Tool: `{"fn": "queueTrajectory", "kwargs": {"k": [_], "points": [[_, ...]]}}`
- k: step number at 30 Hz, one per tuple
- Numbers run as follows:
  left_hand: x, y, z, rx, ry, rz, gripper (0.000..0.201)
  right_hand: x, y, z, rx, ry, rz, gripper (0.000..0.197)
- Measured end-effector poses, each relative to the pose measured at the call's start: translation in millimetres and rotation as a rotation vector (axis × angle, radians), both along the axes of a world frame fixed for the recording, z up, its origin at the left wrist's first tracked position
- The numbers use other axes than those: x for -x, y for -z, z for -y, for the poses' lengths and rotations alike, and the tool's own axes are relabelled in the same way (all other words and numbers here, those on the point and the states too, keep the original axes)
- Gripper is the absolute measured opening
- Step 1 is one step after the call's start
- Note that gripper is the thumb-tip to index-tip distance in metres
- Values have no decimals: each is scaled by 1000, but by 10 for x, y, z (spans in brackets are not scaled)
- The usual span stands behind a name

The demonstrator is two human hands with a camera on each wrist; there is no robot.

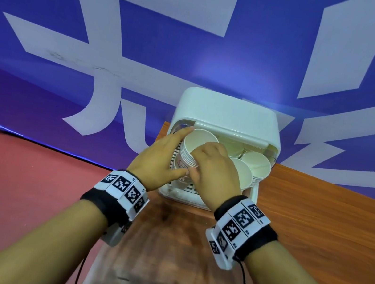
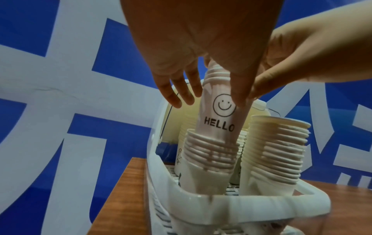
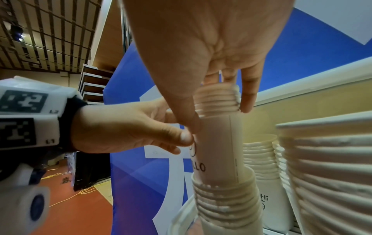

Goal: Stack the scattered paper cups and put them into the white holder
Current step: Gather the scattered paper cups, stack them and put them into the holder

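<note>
Nearest in the head view, 2 forearms reach forward over a wooden bench [image 1: 318,213], each wrist wrapped in a black band carrying white blocks with black-and-white square markers [image 1: 241,221]. The bench has an orange-brown grain and its near part is blurred. To its left lies a red floor [image 1: 12,187]; the right wrist view shows yellow cable trailing across that floor [image 3: 80,192].

Just past the wrists, both hands meet on 1 stack of paper cups [image 2: 218,111] printed with a smiley face and "HELLO". The left hand [image 1: 162,160] grips its side, thumb pressed on the printed wall and fingers round the far side. The right hand [image 1: 216,171] has its grip closed over the stack's rims from above, thumb and fingers down either side. The foot of this stack sits inside a lower stack [image 2: 209,155] that stands in the white holder [image 1: 226,113], at the holder's front left.

The holder rests on the bench at its far left end, with a slotted floor and a raised white lid behind. More stacks [image 1: 256,164] stand in its right side and back.

Behind everything hangs a blue banner with large white characters [image 1: 148,43]. The right wrist view shows a dark gridded ceiling [image 3: 50,31] beyond the banner's edge.
</note>
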State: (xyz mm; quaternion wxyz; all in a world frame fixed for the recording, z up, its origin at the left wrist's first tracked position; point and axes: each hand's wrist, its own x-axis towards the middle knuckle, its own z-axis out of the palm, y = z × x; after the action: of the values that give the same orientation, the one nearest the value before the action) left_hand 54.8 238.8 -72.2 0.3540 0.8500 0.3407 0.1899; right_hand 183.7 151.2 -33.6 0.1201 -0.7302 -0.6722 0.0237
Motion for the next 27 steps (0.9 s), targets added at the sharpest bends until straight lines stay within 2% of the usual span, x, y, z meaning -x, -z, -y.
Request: {"fn": "queueTrajectory", "kwargs": {"k": [4,8,12,14,17,21,23,27], "points": [[-21,70,-1,-25,-41,-34,81,-32,150,-1,-25,-12,-61,21],[-12,181,3,-56,-56,-144,75,-13,272,11,137,-37,-79,26],[-2,290,6,-55,-46,-201,78,-3,330,4,250,-53,-52,28],[-15,297,-6,-77,-40,-194,81,-19,324,27,224,-45,-80,30],[-69,272,-42,-115,-3,-160,84,-79,249,129,84,14,-130,32],[-285,165,-3,-261,58,-197,77,-277,160,323,-89,116,-78,24],[-426,123,37,-279,61,-241,76,-397,147,400,-106,169,-41,22],[-623,92,55,-291,73,-378,72,-587,192,541,-43,258,-8,38]]}}
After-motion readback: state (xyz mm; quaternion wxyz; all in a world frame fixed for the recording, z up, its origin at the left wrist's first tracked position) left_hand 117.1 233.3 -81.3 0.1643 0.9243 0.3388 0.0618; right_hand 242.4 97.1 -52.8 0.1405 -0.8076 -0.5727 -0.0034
